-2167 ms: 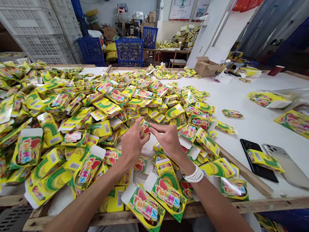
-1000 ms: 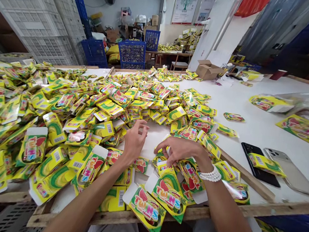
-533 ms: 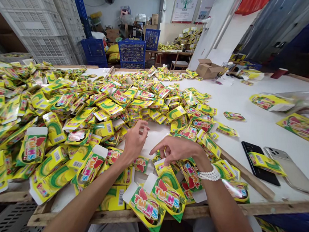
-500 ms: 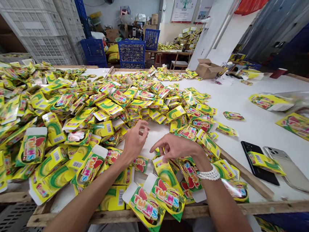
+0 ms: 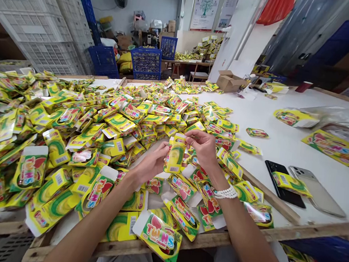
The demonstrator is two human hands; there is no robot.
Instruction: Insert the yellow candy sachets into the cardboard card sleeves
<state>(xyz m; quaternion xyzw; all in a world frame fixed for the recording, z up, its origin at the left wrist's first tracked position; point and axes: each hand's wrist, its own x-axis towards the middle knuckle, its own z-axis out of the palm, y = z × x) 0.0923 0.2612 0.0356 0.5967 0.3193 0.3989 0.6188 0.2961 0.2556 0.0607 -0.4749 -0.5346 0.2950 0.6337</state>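
A small yellow cardboard candy box (image 5: 176, 155), with a green swirl and a barcode at its lower end, is held upright above the table. My left hand (image 5: 150, 162) is closed around its left side. The fingers of my right hand (image 5: 202, 150) pinch at the box's top flap; a white beaded bracelet is on that wrist. Below my hands lie several loose TWINS boxes with flaps sticking out. One TWINS box (image 5: 159, 237) overhangs the table's front edge. A big heap of similar boxes (image 5: 80, 117) spreads to the left and behind my hands.
On the right, a black phone (image 5: 283, 183) and a pale phone (image 5: 317, 191) lie on the white table (image 5: 256, 110), a candy box across them. A wooden strip (image 5: 270, 196) runs beside them. Blue crates (image 5: 146, 60) and stacked white crates (image 5: 33, 22) stand behind the table.
My hands were bare and apart over the table; now both hold a yellow candy box between them. The TWINS boxes near the front edge have shifted. The view has moved slightly.
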